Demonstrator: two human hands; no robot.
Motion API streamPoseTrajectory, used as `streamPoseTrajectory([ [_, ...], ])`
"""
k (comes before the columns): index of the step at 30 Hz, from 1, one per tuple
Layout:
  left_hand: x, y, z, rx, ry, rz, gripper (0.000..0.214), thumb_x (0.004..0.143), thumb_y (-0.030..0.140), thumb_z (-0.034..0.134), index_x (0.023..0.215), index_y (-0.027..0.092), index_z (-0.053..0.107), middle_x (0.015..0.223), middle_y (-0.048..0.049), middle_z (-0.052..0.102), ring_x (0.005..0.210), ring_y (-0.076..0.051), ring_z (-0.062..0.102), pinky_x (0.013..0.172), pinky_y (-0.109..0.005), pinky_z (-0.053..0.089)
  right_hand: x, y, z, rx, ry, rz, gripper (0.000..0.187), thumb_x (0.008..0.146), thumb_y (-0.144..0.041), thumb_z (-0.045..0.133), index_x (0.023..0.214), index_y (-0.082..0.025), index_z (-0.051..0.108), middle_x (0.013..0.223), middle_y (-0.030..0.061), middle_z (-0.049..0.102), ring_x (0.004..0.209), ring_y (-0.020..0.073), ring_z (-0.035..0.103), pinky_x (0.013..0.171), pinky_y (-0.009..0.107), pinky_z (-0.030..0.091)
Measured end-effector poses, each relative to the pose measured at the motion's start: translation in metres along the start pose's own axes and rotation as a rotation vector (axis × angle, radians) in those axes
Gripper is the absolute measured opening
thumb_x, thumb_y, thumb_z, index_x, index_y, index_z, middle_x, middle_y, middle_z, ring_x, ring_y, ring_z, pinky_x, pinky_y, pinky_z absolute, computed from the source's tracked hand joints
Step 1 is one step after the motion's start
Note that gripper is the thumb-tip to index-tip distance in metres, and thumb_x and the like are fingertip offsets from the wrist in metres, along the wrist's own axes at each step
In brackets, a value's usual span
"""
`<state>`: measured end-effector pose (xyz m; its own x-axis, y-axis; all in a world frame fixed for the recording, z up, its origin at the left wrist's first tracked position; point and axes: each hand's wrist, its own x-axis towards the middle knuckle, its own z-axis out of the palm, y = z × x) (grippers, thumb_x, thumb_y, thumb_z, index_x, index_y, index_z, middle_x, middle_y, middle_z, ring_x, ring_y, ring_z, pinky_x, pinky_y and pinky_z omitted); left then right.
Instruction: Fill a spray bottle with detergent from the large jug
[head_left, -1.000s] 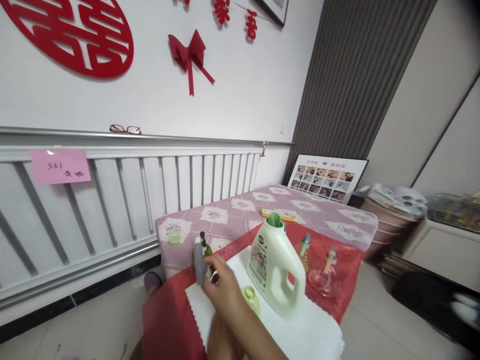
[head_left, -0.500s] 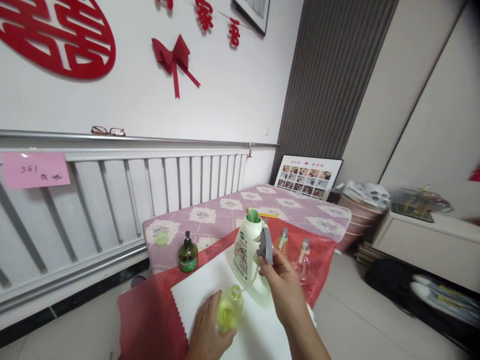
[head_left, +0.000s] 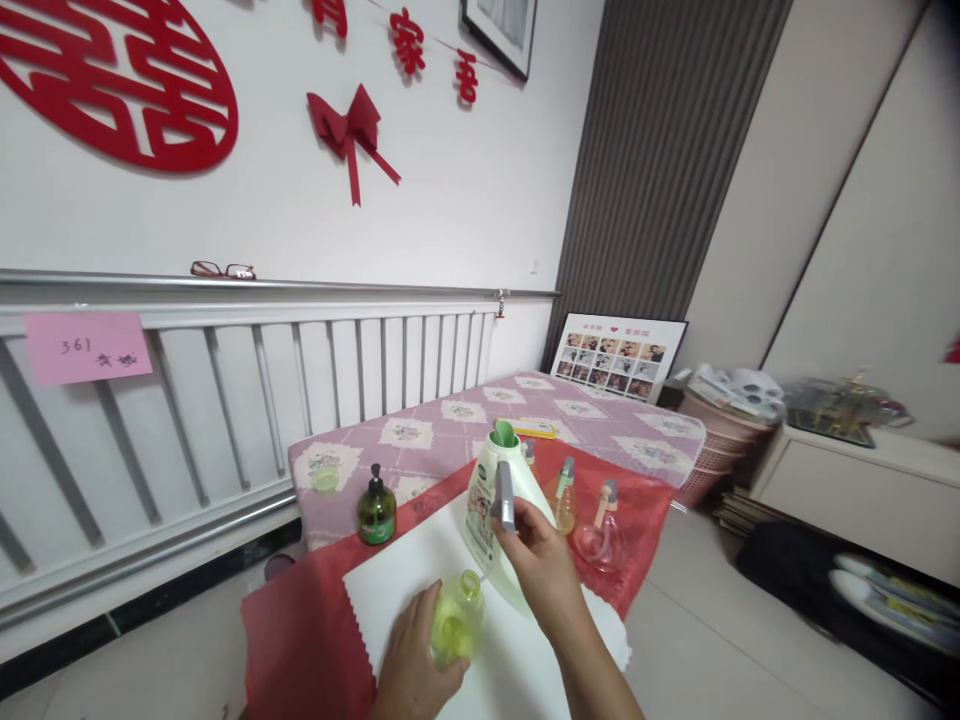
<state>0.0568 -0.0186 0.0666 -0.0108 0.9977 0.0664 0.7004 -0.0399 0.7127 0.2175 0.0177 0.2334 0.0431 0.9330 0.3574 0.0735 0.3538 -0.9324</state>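
Observation:
My left hand [head_left: 416, 655] grips a small translucent yellow-green bottle [head_left: 452, 625] standing on a white cloth [head_left: 517, 670]. My right hand [head_left: 541, 565] holds a grey pump spray head [head_left: 504, 496] above that bottle, with a thin tube hanging from it toward the bottle's open neck. Just behind stands a large cream detergent jug [head_left: 487, 500] with a green spout.
A dark green pump bottle [head_left: 376, 510] stands on the red cloth [head_left: 300, 640] at left. An amber bottle [head_left: 562, 497] and a pink bottle [head_left: 598, 530] stand at right. Behind is a low table with a purple cover [head_left: 600, 420], a railing, baskets and a framed photo collage [head_left: 619, 350].
My right hand carried the grey spray head from beside the green pump bottle over to the yellow-green bottle. My left hand came up and took hold of that bottle.

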Motion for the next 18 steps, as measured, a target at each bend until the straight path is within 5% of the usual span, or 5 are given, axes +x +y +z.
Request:
streamPoseTrajectory([
  [8, 0.002, -0.002, 0.002, -0.018, 0.0, 0.005, 0.09, 0.063, 0.035, 0.061, 0.146, 0.009, 0.035, 0.153, -0.0158, 0.043, 0.142, -0.031, 0.038, 0.121, -0.042, 0.029, -0.014, 0.044, 0.015, -0.001, -0.174, 0.085, 0.024, 0.075, -0.041, 0.072, 0.089, -0.022, 0.069, 0.082, 0.0016, 0.07, 0.076, 0.0206, 0.064, 0.07, 0.033, 0.051],
  [18, 0.0, 0.001, -0.005, -0.04, -0.016, -0.017, 0.09, 0.063, 0.036, 0.061, 0.146, 0.012, 0.034, 0.154, -0.0138, 0.043, 0.142, -0.031, 0.037, 0.121, -0.044, 0.029, -0.02, 0.054, 0.001, -0.031, -0.305, 0.19, 0.037, 0.079, -0.051, 0.068, 0.103, -0.024, 0.071, 0.106, 0.0071, 0.075, 0.105, 0.0286, 0.065, 0.098, 0.049, 0.046],
])
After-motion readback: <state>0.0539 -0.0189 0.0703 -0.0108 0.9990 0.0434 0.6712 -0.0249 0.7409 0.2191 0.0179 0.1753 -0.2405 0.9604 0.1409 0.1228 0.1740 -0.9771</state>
